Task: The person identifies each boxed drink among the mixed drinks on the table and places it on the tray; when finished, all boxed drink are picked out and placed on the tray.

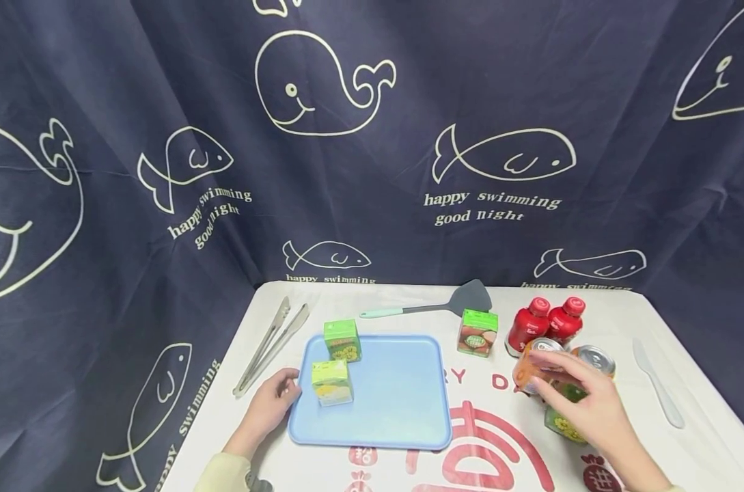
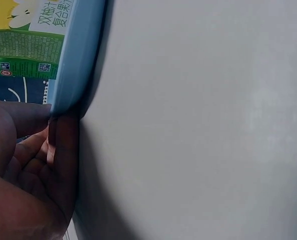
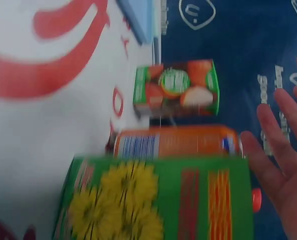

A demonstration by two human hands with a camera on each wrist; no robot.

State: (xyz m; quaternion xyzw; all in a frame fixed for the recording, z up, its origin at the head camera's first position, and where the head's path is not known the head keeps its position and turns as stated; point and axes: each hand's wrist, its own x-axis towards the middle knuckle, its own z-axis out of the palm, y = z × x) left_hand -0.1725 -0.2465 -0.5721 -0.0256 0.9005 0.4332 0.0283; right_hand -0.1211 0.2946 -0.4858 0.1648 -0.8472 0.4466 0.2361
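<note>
My left hand (image 1: pixel 276 400) pinches the left rim of a light blue tray (image 1: pixel 396 389). In the left wrist view, the thumb lies on the rim and the fingers (image 2: pixel 66 150) curl under it. On the tray's left side stand a green juice carton with yellow flowers (image 1: pixel 342 340) and a yellow-green juice carton (image 1: pixel 332 384). My right hand (image 1: pixel 583 403) hovers, fingers spread, above another green flower-pictured carton (image 3: pixel 153 200) and beside an orange can (image 3: pixel 178 141). It holds nothing; whether its fingertips touch the can cannot be told.
Two red bottles (image 1: pixel 528 326), a second can (image 1: pixel 596 359) and a brown-green carton (image 1: pixel 477 335) stand at the right. A table knife (image 1: pixel 657 383) lies by the right edge. Tongs (image 1: pixel 270 348) lie left of the tray, and a spatula (image 1: pixel 433 306) lies behind it.
</note>
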